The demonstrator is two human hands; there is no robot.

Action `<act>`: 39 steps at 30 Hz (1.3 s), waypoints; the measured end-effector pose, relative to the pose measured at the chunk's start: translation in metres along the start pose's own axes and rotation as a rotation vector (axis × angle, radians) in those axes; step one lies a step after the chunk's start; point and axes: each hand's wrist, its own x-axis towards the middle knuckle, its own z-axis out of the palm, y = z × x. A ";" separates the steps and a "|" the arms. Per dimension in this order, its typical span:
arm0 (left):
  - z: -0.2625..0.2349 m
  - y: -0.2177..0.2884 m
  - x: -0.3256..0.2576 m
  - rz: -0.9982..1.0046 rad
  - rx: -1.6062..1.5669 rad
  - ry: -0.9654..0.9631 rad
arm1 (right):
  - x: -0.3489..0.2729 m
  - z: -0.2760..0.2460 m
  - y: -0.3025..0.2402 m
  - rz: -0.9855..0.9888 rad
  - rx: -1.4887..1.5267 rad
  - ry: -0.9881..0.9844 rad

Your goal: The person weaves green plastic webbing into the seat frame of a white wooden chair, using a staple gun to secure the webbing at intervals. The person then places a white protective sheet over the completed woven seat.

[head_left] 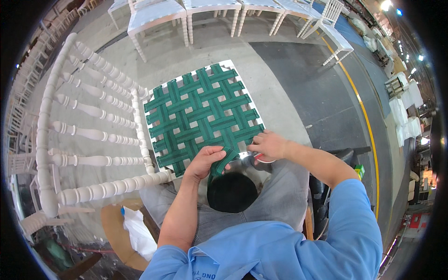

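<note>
A white wooden chair lies in front of me with its seat frame [227, 64] crossed by woven green webbing [198, 109]. Near the seat's front edge, my left hand [205, 162] grips a folded green webbing strap [223, 161]. That strap runs down to a dark green roll [232, 192] between my thighs. My right hand [269, 145] is closed at the seat's near right corner. A bit of red and white [265, 160] shows under its fingers, but what it holds is mostly hidden.
The chair's turned-spindle back [93, 130] stands at my left. A row of white chairs [156, 17] lines the far side. At lower left is a brown container [116, 233] with white material [140, 233]. A yellow line [363, 112] marks the floor at right.
</note>
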 end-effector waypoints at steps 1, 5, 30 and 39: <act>0.000 0.000 -0.001 0.001 0.001 -0.001 | 0.004 -0.001 -0.003 0.000 -0.012 -0.016; 0.001 0.001 -0.002 0.043 0.010 -0.024 | -0.002 -0.001 -0.006 0.048 0.002 -0.072; 0.051 -0.073 -0.018 -0.112 0.060 0.163 | -0.444 0.095 -0.248 1.849 0.177 0.581; 0.049 -0.063 -0.071 -0.042 0.034 0.601 | -0.368 0.051 -0.130 1.410 0.125 1.008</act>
